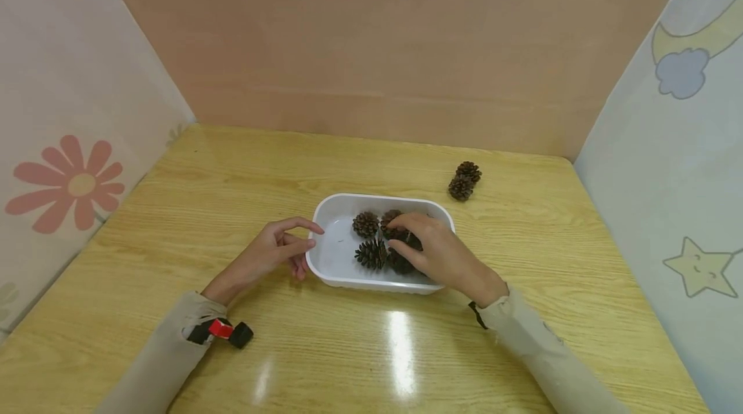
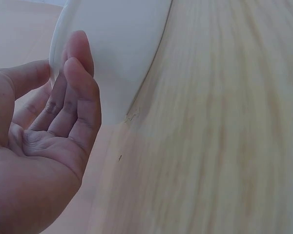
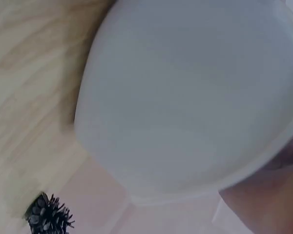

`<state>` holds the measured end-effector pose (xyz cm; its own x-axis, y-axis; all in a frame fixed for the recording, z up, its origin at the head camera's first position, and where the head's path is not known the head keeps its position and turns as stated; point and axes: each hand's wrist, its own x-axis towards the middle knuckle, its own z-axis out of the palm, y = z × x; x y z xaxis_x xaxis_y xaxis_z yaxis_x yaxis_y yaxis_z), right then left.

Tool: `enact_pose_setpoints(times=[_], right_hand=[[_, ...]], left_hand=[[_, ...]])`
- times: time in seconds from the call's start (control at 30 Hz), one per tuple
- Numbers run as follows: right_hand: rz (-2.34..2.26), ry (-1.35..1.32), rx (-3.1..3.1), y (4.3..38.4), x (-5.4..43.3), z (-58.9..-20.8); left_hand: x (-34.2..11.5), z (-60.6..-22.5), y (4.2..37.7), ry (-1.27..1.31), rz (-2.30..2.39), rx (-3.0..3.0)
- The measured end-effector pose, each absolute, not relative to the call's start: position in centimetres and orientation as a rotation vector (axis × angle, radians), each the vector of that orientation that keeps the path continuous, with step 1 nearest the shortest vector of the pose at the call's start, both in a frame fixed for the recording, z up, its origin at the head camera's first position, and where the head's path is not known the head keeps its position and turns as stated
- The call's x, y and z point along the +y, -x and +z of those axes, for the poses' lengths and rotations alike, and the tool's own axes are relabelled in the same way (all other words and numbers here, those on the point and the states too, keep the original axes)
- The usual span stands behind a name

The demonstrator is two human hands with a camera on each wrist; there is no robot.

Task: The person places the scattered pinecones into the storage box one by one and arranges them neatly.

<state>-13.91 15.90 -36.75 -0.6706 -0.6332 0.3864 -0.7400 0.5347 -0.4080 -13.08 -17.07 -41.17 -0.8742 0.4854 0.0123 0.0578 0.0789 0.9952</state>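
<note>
A white oblong plastic basin (image 1: 338,253) stands on the table with several brown pine cones (image 1: 366,224) grouped in its middle and right part. At its left end my left hand (image 1: 273,248) holds the rim with thumb and index finger; the other fingers curl outside the wall, also seen in the left wrist view's hand (image 2: 53,126). My right hand (image 1: 444,253) reaches over the right end, its thumb and fingers curved round a dark pine cone (image 1: 415,241) among the others. The palm hides part of that cone. The right wrist view shows mainly the basin's outer wall (image 3: 185,97).
Two more pine cones (image 1: 464,180) lie touching each other on the wooden table (image 1: 261,162), behind and right of the basin. A tan wall (image 1: 377,46) closes the back. Printed panels (image 1: 656,162) stand at both sides.
</note>
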Motion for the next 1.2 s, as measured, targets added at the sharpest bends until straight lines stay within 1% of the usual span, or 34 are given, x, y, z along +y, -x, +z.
enact_pose_setpoints(times=[0.33, 0.5, 0.67, 0.83, 1.2], right_hand=[[0.849, -1.035, -2.683, 14.5, 17.3, -36.0], [0.862, -1.017, -2.649, 15.3, 17.9, -35.9], [0.825, -0.988, -2.635, 16.4, 18.6, -35.7], [0.852, -0.878, -2.67, 17.4, 19.8, -35.0], [0.802, -0.715, -2.695, 21.2, 22.2, -33.5]], left_hand=[[-17.0, -41.1, 13.2, -0.532, 1.851, 2.047], [-17.0, -41.2, 13.2, -0.547, 1.853, 2.046], [-17.1, -41.3, 13.1, -0.531, 1.856, 2.049], [-17.1, -41.3, 13.0, -0.526, 1.854, 2.039], [-17.1, -41.3, 13.2, -0.498, 1.853, 2.037]])
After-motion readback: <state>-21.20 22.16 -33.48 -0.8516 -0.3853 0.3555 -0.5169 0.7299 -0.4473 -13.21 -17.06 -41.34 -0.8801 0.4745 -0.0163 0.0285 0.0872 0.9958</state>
